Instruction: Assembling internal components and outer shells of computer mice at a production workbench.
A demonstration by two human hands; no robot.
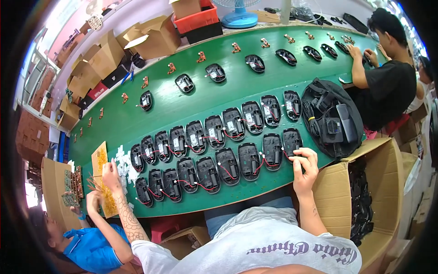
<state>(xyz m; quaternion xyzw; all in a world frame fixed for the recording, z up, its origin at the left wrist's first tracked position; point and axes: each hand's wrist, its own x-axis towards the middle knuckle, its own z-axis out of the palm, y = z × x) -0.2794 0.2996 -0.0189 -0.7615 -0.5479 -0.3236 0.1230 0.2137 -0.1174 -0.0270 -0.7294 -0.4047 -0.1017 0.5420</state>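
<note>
Nineteen black shells (249,160), two rows

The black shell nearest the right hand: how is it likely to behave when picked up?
The shell looks like moulded plastic, so it is probably stiff. Its open, shallow form suggests it is fairly light. Its thin red wire hangs loose, so it would likely flop or snag.
</note>
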